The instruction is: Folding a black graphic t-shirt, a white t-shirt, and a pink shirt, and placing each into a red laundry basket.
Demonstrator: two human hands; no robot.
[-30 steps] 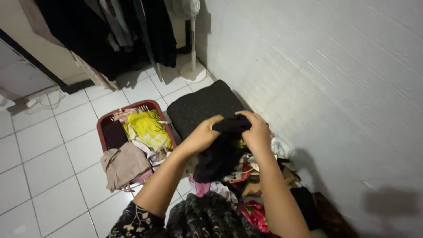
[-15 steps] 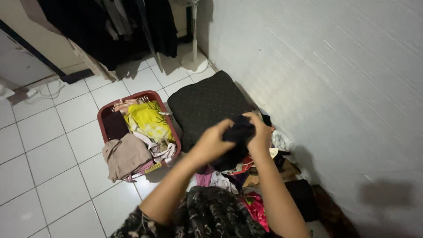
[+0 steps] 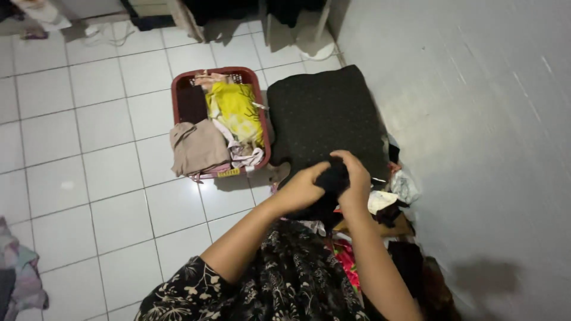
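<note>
- My left hand [image 3: 304, 189] and right hand [image 3: 355, 178] are both curled shut on a black garment [image 3: 331, 185], bunched between them, in front of my chest.
- The garment hangs above a pile of mixed clothes [image 3: 380, 238] by the grey wall [image 3: 476, 119]; pink, white and dark pieces show in it.
- Just beyond my hands lies a dark speckled cushion [image 3: 324, 116], flat on the floor, one edge close to the wall.
- Beside the cushion, on its left, stands a red plastic laundry basket [image 3: 178, 83] on white floor tiles [image 3: 89, 178].
- In the basket: a yellow cloth [image 3: 233, 110] at the right side, a beige garment [image 3: 196, 148] draped over the near rim, a dark item at the far left.
- A small yellow label [image 3: 229, 172] sits on the basket's near rim, rectangular; print too small to make out.
- My lap shows a black floral-print fabric [image 3: 285, 279].
- More crumpled cloth [image 3: 18, 267] at the left edge, well apart.
</note>
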